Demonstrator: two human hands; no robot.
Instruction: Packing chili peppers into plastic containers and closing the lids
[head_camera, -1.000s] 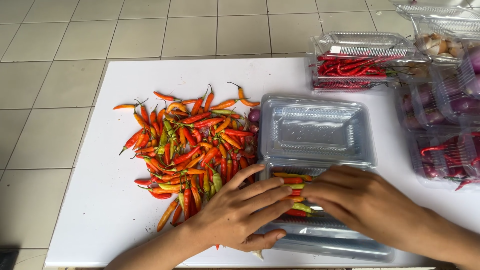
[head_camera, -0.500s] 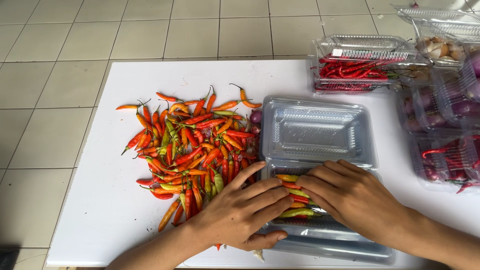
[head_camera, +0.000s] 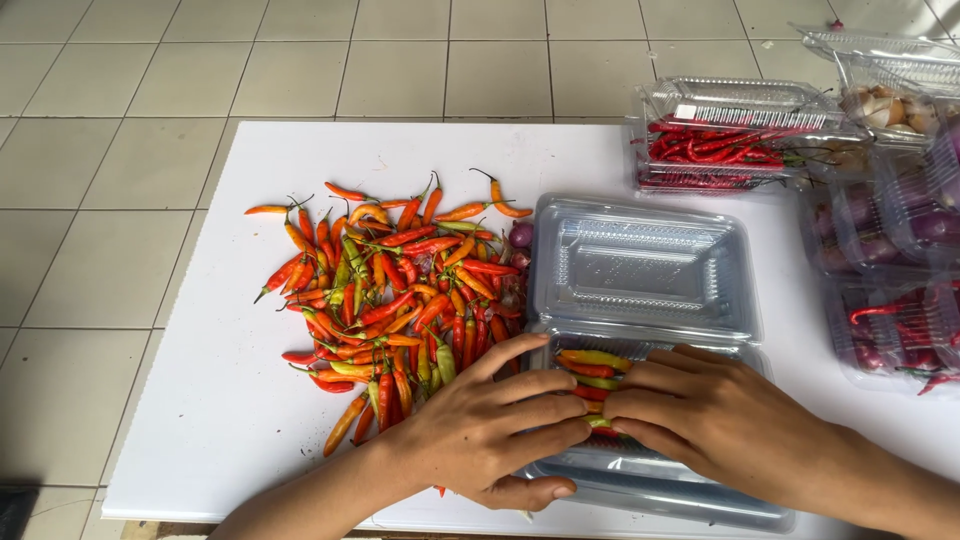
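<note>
Fig.: clear clamshell container (head_camera: 645, 290) at near edge of white board (head_camera: 230, 420), lid open toward far edge. Left hand (head_camera: 490, 425) & right hand (head_camera: 715, 425) lie flat, fingers spread, gripping nothing, pressing chilies in tray (head_camera: 590, 372). Loose chili pile (head_camera: 400, 300) sits just left. Likely handling: chilies light, soft, smooth-skinned, best pinched mid-body; thin plastic flexes, best held by rim. Tray contents mostly hidden under hands; packed boxes (head_camera: 735, 140) at right edge partly cut off.

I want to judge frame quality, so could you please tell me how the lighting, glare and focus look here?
Head view: soft, even light and faint shadows; mild glare on the open clear plastic clamshell box; the pile of red and orange chillies is sharp; both hands are unblurred.
</note>
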